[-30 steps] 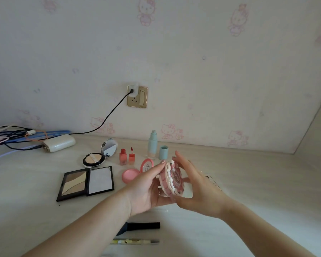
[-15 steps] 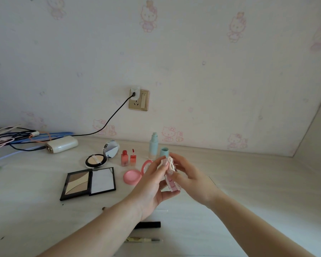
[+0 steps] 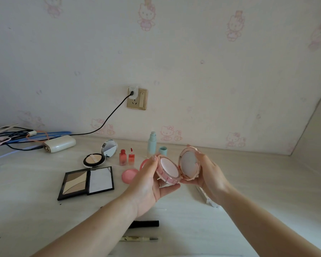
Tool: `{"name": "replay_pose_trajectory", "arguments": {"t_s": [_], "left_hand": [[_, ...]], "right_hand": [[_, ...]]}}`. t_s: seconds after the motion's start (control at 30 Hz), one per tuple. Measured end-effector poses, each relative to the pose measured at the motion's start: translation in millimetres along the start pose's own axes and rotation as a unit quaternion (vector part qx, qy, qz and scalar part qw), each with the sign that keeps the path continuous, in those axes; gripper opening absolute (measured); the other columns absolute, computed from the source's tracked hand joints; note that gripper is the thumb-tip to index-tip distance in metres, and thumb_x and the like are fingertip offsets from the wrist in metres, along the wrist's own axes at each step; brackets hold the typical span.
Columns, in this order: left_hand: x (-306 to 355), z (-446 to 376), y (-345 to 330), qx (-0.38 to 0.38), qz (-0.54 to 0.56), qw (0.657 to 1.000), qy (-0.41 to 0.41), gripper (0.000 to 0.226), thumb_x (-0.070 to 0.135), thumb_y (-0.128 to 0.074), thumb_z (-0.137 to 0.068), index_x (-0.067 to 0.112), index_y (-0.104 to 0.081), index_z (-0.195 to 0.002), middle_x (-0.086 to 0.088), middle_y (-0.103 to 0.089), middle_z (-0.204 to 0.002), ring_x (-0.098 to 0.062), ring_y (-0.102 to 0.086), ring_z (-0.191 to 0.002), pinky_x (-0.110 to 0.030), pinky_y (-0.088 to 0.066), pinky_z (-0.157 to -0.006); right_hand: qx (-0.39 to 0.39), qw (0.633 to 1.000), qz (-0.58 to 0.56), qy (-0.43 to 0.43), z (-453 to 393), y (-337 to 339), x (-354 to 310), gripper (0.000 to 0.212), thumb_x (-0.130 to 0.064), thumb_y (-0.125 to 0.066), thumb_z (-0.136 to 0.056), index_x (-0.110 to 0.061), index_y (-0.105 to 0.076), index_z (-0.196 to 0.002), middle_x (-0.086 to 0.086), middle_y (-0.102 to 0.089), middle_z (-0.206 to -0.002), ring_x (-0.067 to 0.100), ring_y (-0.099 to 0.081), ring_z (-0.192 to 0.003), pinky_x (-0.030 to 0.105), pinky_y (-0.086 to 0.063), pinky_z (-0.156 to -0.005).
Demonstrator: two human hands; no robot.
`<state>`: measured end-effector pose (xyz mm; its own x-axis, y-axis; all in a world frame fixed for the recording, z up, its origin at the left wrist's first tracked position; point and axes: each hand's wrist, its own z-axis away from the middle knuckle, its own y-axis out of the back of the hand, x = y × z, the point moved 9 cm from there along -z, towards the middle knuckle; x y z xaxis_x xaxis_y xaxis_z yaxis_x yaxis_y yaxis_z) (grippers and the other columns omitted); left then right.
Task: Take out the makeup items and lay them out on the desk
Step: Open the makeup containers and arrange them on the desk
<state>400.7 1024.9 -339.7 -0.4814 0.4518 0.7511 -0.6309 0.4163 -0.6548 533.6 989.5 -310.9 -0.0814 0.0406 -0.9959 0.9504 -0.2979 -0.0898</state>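
A: Where is the compact (image 3: 177,166)?

B: In the air above the desk (image 3: 248,182), open. The left hand (image 3: 150,184) curls round the base, the right hand (image 3: 208,173) round the lid.

A: How will it handle?

B: Probably light, hard and slick, with a weak hinge; hold it by the rims. No long axis; both faces tilt toward the person.

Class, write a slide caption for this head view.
Both hands hold a pink compact open above a desk of makeup.

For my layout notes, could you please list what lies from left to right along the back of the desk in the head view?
White power bank → round powder compact → two red lip tints → mint bottle → mint cap.
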Motion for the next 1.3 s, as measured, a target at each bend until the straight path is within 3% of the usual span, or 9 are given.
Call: {"name": "replay_pose_trajectory", "arguments": {"t_s": [0.1,0.23,0.33,0.43,0.53,0.6,0.73,0.93,1.3], "left_hand": [[-0.9,-5.5,6.1,0.05,-0.02,0.999,-0.004,0.029,0.031,-0.04,-0.1,0.016,-0.054,-0.121,-0.018,-0.065,-0.109,-0.033,-0.069,-0.086,-0.047,-0.06,-0.067],[-15.4,-12.1,19.7,0.079,-0.056,0.995,0.031,0.023,0.023,-0.045,-0.099,0.012,-0.057,-0.115,-0.014,-0.066,-0.097,-0.026,-0.069,-0.069,-0.039,-0.06,-0.058],[-24.5,-15.6,23.1,0.048,-0.145,0.988,0.025,0.025,0.019,-0.058,-0.092,0.006,-0.058,-0.113,-0.01,-0.071,-0.091,-0.019,-0.07,-0.069,-0.033,-0.059,-0.063],[-25.8,-22.1,19.4,0.018,-0.322,0.946,-0.018,0.037,0.016,-0.079,-0.073,0.018,-0.06,-0.106,0.003,-0.07,-0.096,-0.011,-0.064,-0.081,-0.021,-0.051,-0.063],[-20.1,-30.1,15.4,0.033,-0.429,0.901,-0.053,0.038,0.015,-0.08,-0.072,0.033,-0.053,-0.091,0.021,-0.061,-0.087,0.009,-0.058,-0.074,-0.005,-0.044,-0.062],[-17.4,-39.8,15.2,0.042,-0.469,0.88,-0.066,0.041,0.021,-0.083,-0.069,0.033,-0.053,-0.094,0.02,-0.063,-0.092,0.015,-0.058,-0.079,0.0,-0.042,-0.064],[-20.0,-72.8,11.9,0.035,-0.531,0.843,-0.075,0.06,0.04,-0.081,-0.055,0.028,-0.061,-0.11,0.012,-0.07,-0.103,-0.003,-0.064,-0.098,-0.02,-0.051,-0.085],[-15.4,-114.0,-9.2,0.03,-0.561,0.82,-0.107,0.028,0.017,-0.079,-0.068,0.033,-0.065,-0.087,0.006,-0.073,-0.095,-0.007,-0.064,-0.089,-0.017,-0.048,-0.075],[-33.5,-177.6,-3.3,0.078,-0.674,0.728,-0.097,0.075,0.077,-0.063,-0.043,0.027,-0.066,-0.099,0.005,-0.071,-0.095,-0.013,-0.065,-0.094,-0.034,-0.054,-0.08]], "right_hand": [[0.038,0.999,-0.03,-0.018,-3.1,12.8,5.5,0.033,-0.034,-0.038,-0.098,-0.01,-0.06,-0.102,0.028,-0.068,-0.098,0.04,-0.066,-0.096,0.05,-0.056,-0.079],[0.061,0.996,-0.056,-0.034,-7.9,30.0,12.4,0.026,-0.028,-0.036,-0.1,-0.012,-0.056,-0.102,0.018,-0.073,-0.078,0.035,-0.069,-0.085,0.052,-0.057,-0.077],[0.061,0.996,-0.049,-0.039,-12.1,38.0,18.8,0.025,-0.028,-0.037,-0.1,-0.013,-0.057,-0.107,0.023,-0.067,-0.1,0.038,-0.069,-0.09,0.054,-0.056,-0.079],[0.062,0.996,-0.05,-0.043,-19.4,43.0,23.6,0.025,-0.029,-0.038,-0.1,-0.015,-0.058,-0.108,0.025,-0.061,-0.114,0.04,-0.067,-0.095,0.054,-0.055,-0.081],[0.062,0.996,-0.044,-0.043,-30.1,45.7,26.3,0.025,-0.031,-0.038,-0.1,-0.018,-0.058,-0.107,0.026,-0.059,-0.118,0.038,-0.067,-0.098,0.049,-0.057,-0.077],[0.069,0.996,-0.039,-0.045,-39.1,49.7,27.8,0.024,-0.032,-0.039,-0.1,-0.02,-0.058,-0.105,0.025,-0.059,-0.119,0.037,-0.066,-0.099,0.044,-0.06,-0.07],[0.086,0.994,-0.05,-0.051,-56.9,59.5,27.8,0.031,-0.033,-0.039,-0.1,-0.013,-0.052,-0.12,0.024,-0.061,-0.116,0.034,-0.069,-0.092,0.042,-0.06,-0.068],[0.113,0.991,-0.052,-0.044,-87.3,79.9,25.9,0.032,-0.033,-0.035,-0.101,-0.011,-0.051,-0.119,0.018,-0.063,-0.108,0.027,-0.067,-0.088,0.041,-0.057,-0.074],[0.135,0.989,-0.036,-0.043,-132.5,113.6,45.3,0.023,-0.033,-0.038,-0.1,-0.02,-0.055,-0.093,0.012,-0.067,-0.083,0.026,-0.066,-0.079,0.045,-0.053,-0.086]]}}
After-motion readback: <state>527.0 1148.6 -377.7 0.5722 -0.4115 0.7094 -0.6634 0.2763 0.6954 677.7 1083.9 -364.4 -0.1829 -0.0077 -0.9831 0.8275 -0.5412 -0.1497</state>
